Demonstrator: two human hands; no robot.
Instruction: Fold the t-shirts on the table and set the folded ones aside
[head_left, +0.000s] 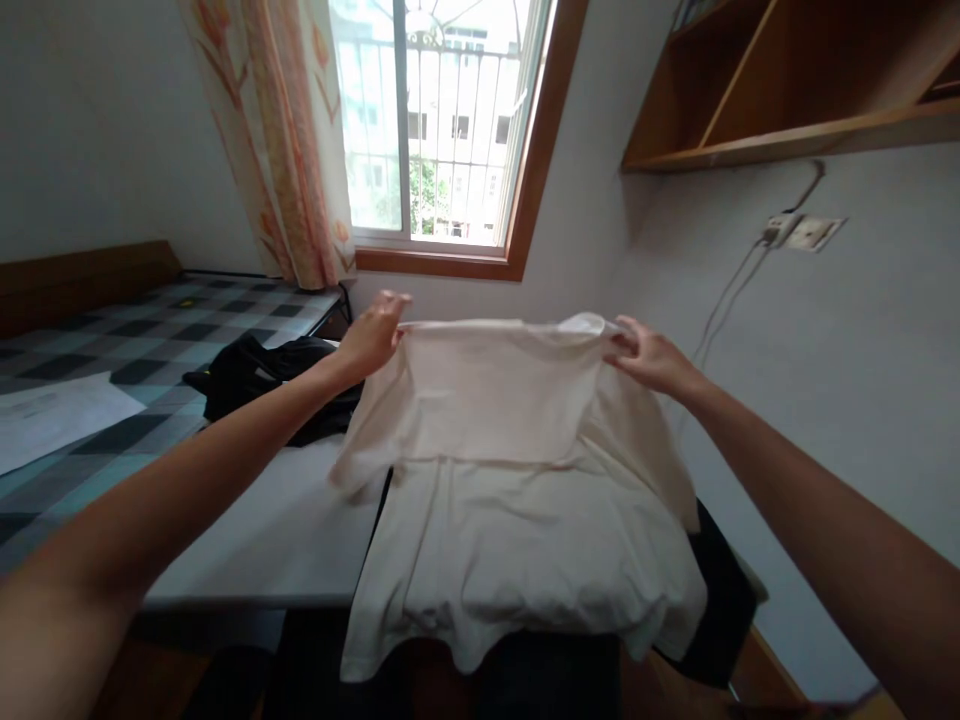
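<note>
In the head view, one cream garment (495,400) hangs in front of the person, right of the white tabletop (255,530), its held edge running left to right toward the window (442,130) and its long axis running from that edge down toward the person. Two hands are counted: the left hand (375,335) pinches the left end of the held edge, and the right hand (645,355) grips the right end. Also counted are one black cloth bundle (255,375), one paper sheet (60,415) and one curtain (289,150).
</note>
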